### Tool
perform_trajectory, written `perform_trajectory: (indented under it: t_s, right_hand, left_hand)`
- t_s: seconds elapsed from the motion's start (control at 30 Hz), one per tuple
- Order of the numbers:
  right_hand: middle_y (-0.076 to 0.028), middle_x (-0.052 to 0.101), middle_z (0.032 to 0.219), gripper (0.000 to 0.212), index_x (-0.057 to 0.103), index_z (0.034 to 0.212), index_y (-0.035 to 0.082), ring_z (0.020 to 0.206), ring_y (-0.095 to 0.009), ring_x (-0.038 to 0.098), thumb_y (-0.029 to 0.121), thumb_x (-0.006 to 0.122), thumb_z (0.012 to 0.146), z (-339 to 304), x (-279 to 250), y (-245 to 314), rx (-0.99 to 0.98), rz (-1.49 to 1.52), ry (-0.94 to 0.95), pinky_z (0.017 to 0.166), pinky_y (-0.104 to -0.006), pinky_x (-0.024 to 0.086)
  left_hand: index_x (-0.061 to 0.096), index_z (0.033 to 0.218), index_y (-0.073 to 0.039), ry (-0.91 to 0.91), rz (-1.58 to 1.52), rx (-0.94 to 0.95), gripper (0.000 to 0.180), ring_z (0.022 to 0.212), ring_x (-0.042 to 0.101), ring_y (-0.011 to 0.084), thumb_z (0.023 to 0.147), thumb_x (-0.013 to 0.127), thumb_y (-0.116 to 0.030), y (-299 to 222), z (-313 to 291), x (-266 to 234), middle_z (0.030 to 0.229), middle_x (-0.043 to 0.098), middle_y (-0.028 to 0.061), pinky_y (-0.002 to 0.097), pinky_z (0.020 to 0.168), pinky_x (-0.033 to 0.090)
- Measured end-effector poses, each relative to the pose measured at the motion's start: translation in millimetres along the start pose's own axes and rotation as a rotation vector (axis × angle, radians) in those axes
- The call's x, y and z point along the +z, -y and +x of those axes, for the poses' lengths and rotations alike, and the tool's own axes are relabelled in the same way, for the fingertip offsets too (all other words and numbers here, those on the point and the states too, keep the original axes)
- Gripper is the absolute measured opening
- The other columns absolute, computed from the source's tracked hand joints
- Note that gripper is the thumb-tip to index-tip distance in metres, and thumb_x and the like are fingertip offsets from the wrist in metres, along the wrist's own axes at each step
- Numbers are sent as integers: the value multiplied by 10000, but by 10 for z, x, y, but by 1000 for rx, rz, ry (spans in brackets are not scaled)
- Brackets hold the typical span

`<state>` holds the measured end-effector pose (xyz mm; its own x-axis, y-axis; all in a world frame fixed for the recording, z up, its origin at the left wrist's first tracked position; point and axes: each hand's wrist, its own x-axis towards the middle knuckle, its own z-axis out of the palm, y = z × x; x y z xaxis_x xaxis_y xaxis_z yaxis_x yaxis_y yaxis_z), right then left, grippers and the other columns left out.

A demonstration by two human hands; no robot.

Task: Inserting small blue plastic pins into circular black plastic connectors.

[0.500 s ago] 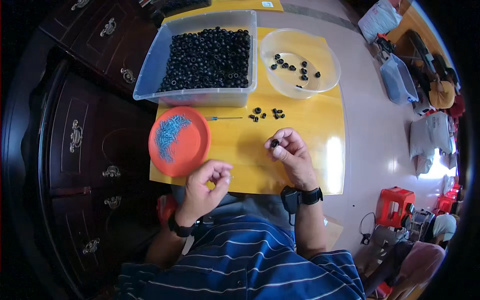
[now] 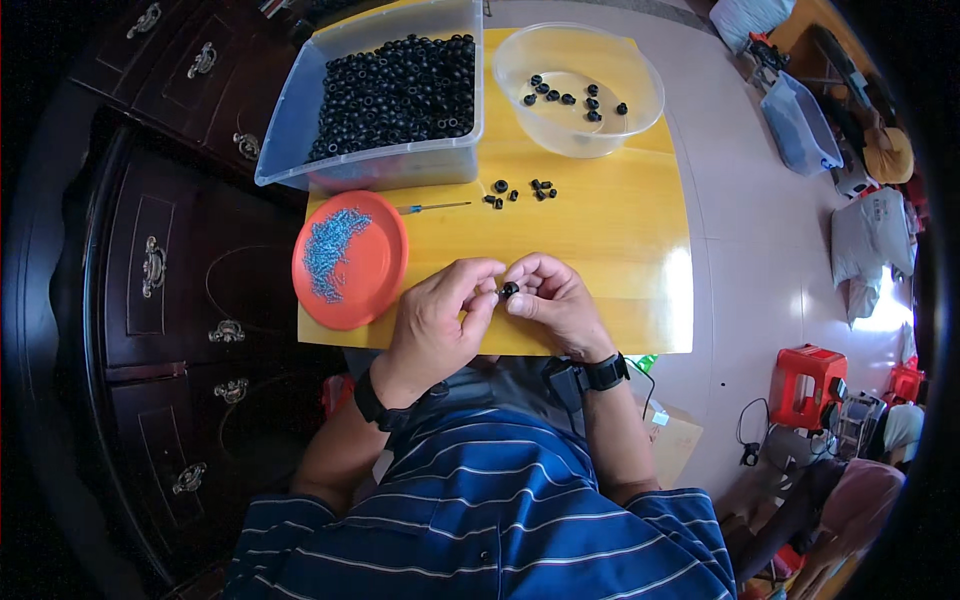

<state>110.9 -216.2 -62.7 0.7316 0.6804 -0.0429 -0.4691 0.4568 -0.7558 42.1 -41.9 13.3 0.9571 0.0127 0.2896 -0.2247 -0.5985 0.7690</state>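
Nearest, both hands meet over the front edge of the yellow table (image 2: 620, 250). Left hand (image 2: 437, 322) and right hand (image 2: 556, 304) are curled, fingertips pinched together on one small black ring (image 2: 509, 290) held between them, just above the tabletop. Just left of the hands lies an orange plate (image 2: 372, 262) carrying a heap of tiny blue pieces (image 2: 328, 250). Beyond it a thin screwdriver (image 2: 437, 207) lies flat, beside a few loose black rings (image 2: 522, 190). Farther back, a clear tub (image 2: 380, 165) is full of black rings, and to its right a clear round bowl (image 2: 580, 130) holds a handful more.
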Motion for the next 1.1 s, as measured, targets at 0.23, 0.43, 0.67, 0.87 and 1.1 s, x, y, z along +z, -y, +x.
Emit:
perform_trajectory:
  t_s: [0.23,0.43,0.67,0.87,1.1]
  right_hand:
    - [6,682,982,233,657,1100,40,879,-60,639,17,749,887,24,10,-16,-1,-5,8,825,-222,535]
    - [11,694,942,200,668,1074,28,848,-52,638,17,748,891,49,18,-82,-10,-152,33,795,-217,533]
    - [17,704,929,190,695,1057,27,838,-53,641,28,764,880,-18,36,-39,33,-177,58,784,-221,533]
    - [12,713,957,194,710,1071,30,869,-56,645,35,760,884,-45,20,-4,102,-153,187,808,-227,531]
    - [21,693,964,165,681,1086,44,885,-54,627,56,717,925,-10,7,74,76,-68,252,829,-228,510]
  left_hand:
    - [612,1170,-18,24,52,-4,335,751,697,176,853,689,58,-54,-8,-25,881,692,98,283,657,541]
    - [591,1188,-36,76,181,18,355,718,692,187,855,683,42,-13,4,-35,855,683,99,309,634,540]
    - [590,1182,-37,178,76,-92,336,697,662,135,867,692,25,22,7,-152,830,662,61,275,622,520]
    - [590,1139,-26,374,-736,-476,272,784,573,28,906,726,-60,280,-85,-142,895,608,-34,184,690,477]
    - [544,1229,-33,392,-840,-538,301,754,578,61,981,654,-163,148,26,-91,919,629,2,210,669,475]
